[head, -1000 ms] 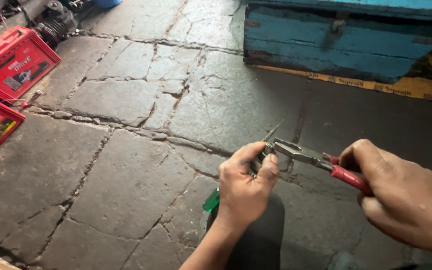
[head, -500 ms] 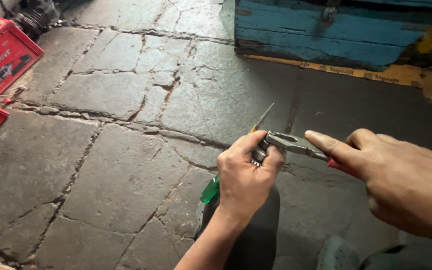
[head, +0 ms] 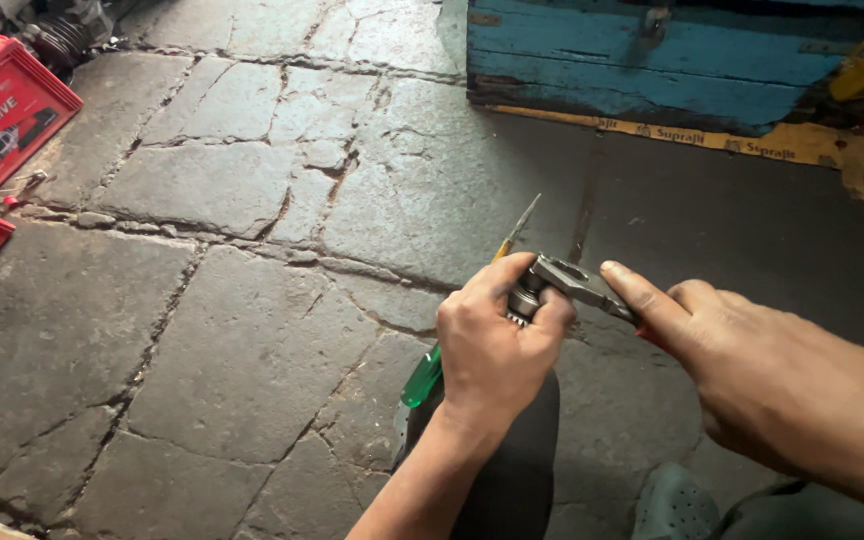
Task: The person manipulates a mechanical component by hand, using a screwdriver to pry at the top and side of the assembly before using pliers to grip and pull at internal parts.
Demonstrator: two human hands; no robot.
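My left hand point(head: 493, 345) is closed around a small round metal part point(head: 524, 301) and a screwdriver point(head: 422, 377) with a green handle, whose thin shaft sticks up past my fingers. My right hand point(head: 752, 365) grips pliers point(head: 580, 284) with a red handle. The index finger lies along the pliers' top. The grey jaws bear on the metal part held at my left thumb. Both hands hover above a dark knee and the stone floor.
A cracked stone floor point(head: 232, 330) spreads to the left. Red boxes point(head: 0, 108) lie at the far left. A worn blue wooden chest point(head: 652, 60) stands at the back, with a yellow strip along its base. A dark shoe point(head: 674, 505) shows at the bottom.
The view has drifted so the red boxes slid left. My right index finger has stretched out along the pliers. Both hands stay joined at the metal part.
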